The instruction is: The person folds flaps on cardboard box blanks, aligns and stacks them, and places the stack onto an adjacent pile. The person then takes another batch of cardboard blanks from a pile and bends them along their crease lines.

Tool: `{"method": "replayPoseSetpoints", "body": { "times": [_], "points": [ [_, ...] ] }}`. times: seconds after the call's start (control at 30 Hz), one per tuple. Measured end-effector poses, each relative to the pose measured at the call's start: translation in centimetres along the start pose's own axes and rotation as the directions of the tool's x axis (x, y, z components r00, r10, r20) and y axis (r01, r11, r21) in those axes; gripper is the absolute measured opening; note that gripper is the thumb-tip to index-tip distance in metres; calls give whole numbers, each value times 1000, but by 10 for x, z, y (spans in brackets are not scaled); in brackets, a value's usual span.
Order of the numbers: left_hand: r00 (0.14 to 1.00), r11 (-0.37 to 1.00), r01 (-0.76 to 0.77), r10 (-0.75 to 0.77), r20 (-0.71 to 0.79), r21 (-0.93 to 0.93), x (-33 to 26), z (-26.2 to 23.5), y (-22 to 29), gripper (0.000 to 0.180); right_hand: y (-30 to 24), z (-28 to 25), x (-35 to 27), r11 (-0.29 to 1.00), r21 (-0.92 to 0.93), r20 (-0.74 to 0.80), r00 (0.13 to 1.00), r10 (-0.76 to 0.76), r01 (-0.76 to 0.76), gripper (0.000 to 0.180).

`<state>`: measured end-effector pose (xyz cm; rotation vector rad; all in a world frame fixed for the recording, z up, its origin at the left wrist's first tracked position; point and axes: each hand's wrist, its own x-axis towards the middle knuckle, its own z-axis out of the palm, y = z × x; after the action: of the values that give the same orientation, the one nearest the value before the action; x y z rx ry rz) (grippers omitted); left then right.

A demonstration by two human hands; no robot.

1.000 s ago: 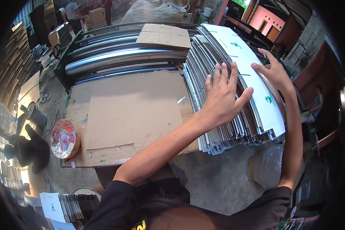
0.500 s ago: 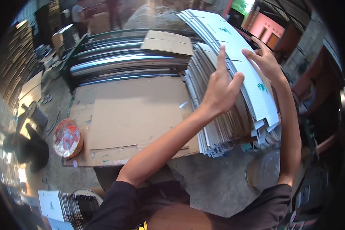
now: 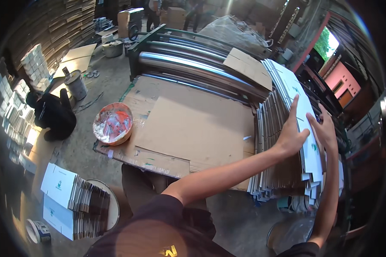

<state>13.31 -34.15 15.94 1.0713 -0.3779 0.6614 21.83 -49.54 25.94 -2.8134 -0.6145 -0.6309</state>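
A bundle of flat white cardboard sheets (image 3: 292, 83) with green printed marks lies slanting on top of a taller pile of folded cardboard (image 3: 268, 171) at the right. My left hand (image 3: 292, 138) presses the bundle's left side, index finger stretched along it and thumb over the top; its other fingers are mostly hidden. Opposite it, my right hand (image 3: 326, 130) holds the right side, thumb at the upper face and fingers spread toward the far edge. Between both hands the sheets are steadied, their near ends uneven.
A brown cardboard sheet (image 3: 193, 124) covers the worktable before a roller machine (image 3: 180, 64). An orange tub (image 3: 124, 136) stands at the table's left corner. Bundles of white folded cardboard (image 3: 58, 182) sit at the lower left. Another brown sheet (image 3: 248, 66) rests on the rollers.
My view has swung left, so everything appears farther right and lower. Both hands remain on the bundle's sides, and the bundle seems to have slid slightly nearer me.
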Motion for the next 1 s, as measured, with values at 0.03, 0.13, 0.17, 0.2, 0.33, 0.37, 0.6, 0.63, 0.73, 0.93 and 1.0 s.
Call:
{"method": "replayPoseSetpoints", "body": {
  "times": [0.03,0.13,0.17,0.2,0.33,0.37,0.6,0.63,0.73,0.93,1.0],
  "points": [
    [1000,1000,7,-8,13,19,-4,5,-1,104,19,4,-8,1000,-3,1,1000,-1,1,101],
    [997,996,64,-61,42,-66,-9,9,5,105,48,10,-15,969,169,131,979,157,-179,102],
    [998,997,60,-58,31,-57,-9,7,7,105,46,8,-15,916,321,243,956,164,-239,98],
    [999,998,35,-33,37,-53,-10,5,9,105,43,6,-13,835,455,354,923,151,-310,95],
    [997,997,-46,49,58,-61,-7,11,27,108,24,-25,-24,788,590,158,982,103,-177,78],
    [993,994,-105,106,53,-36,-5,10,33,109,21,-26,-22,689,715,126,991,33,-114,74],
    [918,910,-397,393,58,117,26,-24,91,124,-42,-48,-13,652,735,-249,968,2,188,74],
    [894,883,-448,445,56,139,26,-20,91,123,-43,-49,-21,665,709,-307,952,-10,235,74],
    [832,792,-545,552,59,276,16,-37,104,119,-90,-26,-47,601,718,-330,932,-149,351,76],
    [819,593,-514,555,149,620,-30,-119,142,112,-233,93,-104,373,898,14,832,-555,233,79],
    [827,497,-490,524,203,716,-50,-140,161,109,-269,116,-134,339,926,110,745,-658,163,80]
  ]
}}
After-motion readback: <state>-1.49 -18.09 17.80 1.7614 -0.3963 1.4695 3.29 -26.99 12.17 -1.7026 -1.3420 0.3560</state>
